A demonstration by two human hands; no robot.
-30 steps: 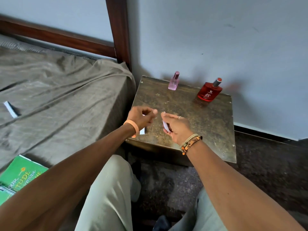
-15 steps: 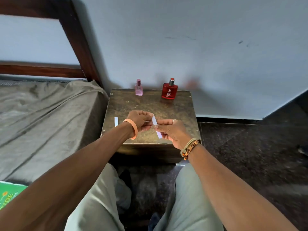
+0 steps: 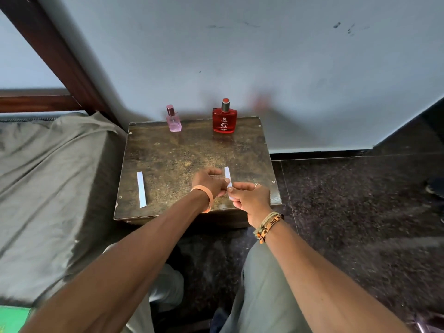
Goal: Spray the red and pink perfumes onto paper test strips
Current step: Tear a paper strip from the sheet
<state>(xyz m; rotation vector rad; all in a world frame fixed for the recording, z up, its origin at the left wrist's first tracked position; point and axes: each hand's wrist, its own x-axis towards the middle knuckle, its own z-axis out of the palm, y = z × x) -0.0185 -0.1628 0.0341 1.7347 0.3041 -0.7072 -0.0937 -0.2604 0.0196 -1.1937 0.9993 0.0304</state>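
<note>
**Landmark:** wooden bedside table.
- **Back edge of the table:** pink perfume bottle to the left and red perfume bottle to the right. Both stand upright and neither is in hand.
- **Front left of the table top:** one paper test strip, lying flat.
- **Over the table's front right:** second paper test strip, pinched by the curled fingers of the left hand and the right hand.
- **Status, as judged:** the strips are only being set out. Spraying has not begun, so both perfumes are left to do.

Middle of the paper strip behind fingertips; green object mostly off-frame.
</note>
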